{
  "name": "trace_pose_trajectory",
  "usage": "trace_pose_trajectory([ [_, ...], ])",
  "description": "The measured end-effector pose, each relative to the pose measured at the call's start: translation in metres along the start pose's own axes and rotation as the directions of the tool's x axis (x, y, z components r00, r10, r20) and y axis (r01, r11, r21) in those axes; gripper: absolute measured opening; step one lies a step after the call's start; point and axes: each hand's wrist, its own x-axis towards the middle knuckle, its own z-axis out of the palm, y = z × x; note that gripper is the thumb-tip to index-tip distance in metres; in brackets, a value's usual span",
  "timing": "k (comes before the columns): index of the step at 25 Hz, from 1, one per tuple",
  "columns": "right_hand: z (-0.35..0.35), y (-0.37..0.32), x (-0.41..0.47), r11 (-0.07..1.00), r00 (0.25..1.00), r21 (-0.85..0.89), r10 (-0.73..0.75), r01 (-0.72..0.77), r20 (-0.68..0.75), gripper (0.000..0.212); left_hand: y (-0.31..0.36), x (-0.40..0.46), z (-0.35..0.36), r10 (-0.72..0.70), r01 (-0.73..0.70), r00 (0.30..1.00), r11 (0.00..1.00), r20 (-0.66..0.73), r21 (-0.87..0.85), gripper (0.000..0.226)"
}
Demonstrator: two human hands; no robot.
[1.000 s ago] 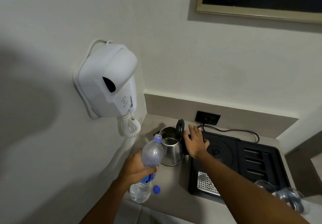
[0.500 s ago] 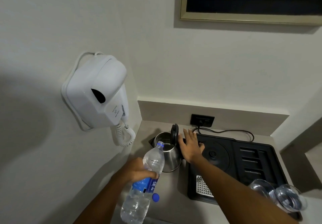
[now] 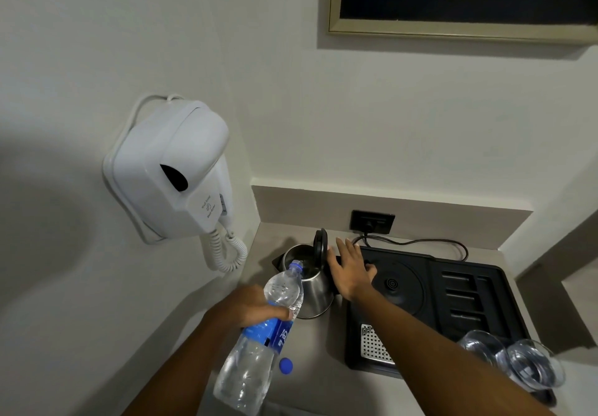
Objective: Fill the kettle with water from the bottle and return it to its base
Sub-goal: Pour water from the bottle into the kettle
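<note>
A steel kettle (image 3: 315,292) stands on the grey counter left of the black tray, its black lid (image 3: 320,247) hinged upright. My left hand (image 3: 249,307) grips a clear water bottle (image 3: 259,344) with a blue label, tilted so its open neck reaches over the kettle's rim. My right hand (image 3: 351,270) rests with fingers spread against the kettle's handle side, which it hides. The round kettle base (image 3: 399,284) sits bare in the tray, to the right of the kettle. The bottle's blue cap (image 3: 285,365) lies on the counter.
The black tray (image 3: 469,289) has slotted compartments and a metal drip grid (image 3: 373,344). Two upturned glasses (image 3: 514,362) stand at its near right corner. A power cord (image 3: 420,242) runs to a wall socket (image 3: 372,221). A white wall-mounted hair dryer (image 3: 174,172) hangs at left.
My left hand has tipped the bottle further, bringing its neck from beside the kettle to over the open rim. My right hand has stayed at the kettle.
</note>
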Motion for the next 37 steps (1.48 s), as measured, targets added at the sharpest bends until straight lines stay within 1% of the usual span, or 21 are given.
trace_pose_trajectory([
  [4, 0.0, 0.001, 0.002, 1.0, 1.0, -0.012, 0.007, -0.007, -0.008, 0.074, 0.001, 0.0, -0.002, -0.019, 0.02, 0.999, 0.999, -0.028, 0.042, 0.071],
  [13, 0.0, 0.001, 0.003, 1.0, 1.0, 0.012, -0.005, 0.005, 0.003, 0.085, 0.0, -0.001, -0.002, -0.013, 0.013, 1.0, 1.0, -0.002, 0.009, 0.057],
  [16, 0.001, 0.002, 0.002, 1.0, 1.0, 0.009, 0.005, -0.005, 0.008, 0.079, 0.0, -0.001, -0.004, -0.01, 0.01, 1.0, 1.0, -0.025, 0.006, 0.055],
  [18, 0.0, 0.002, 0.003, 1.0, 1.0, 0.012, 0.009, -0.009, 0.013, 0.079, -0.001, 0.001, -0.005, 0.007, -0.007, 1.0, 1.0, -0.024, 0.013, 0.056],
  [22, 0.0, 0.0, 0.002, 1.0, 1.0, 0.024, 0.007, -0.007, 0.004, 0.092, -0.002, 0.004, -0.004, 0.034, -0.032, 0.998, 0.999, -0.05, 0.044, 0.057],
  [24, -0.001, -0.001, 0.001, 1.0, 1.0, 0.027, 0.008, -0.008, 0.001, 0.093, -0.003, 0.006, -0.003, 0.07, -0.068, 0.995, 0.997, -0.074, 0.03, 0.053],
  [29, -0.002, -0.002, 0.002, 1.0, 1.0, 0.023, 0.009, -0.009, 0.011, 0.101, -0.014, 0.005, 0.008, 0.159, -0.164, 0.967, 0.986, -0.199, -0.006, 0.051],
  [33, -0.004, -0.001, 0.002, 0.999, 0.999, 0.048, 0.017, -0.018, 0.027, 0.091, -0.044, 0.003, 0.022, 0.199, -0.254, 0.898, 0.963, -0.393, -0.091, 0.056],
  [35, -0.005, -0.002, 0.001, 0.996, 0.998, 0.084, 0.032, -0.036, 0.047, 0.083, -0.062, 0.003, 0.028, 0.171, -0.273, 0.852, 0.952, -0.495, -0.141, 0.05],
  [37, -0.007, -0.003, 0.001, 0.994, 0.997, 0.1, 0.038, -0.045, 0.069, 0.077, -0.076, 0.003, 0.033, 0.09, -0.238, 0.811, 0.953, -0.578, -0.186, 0.057],
])
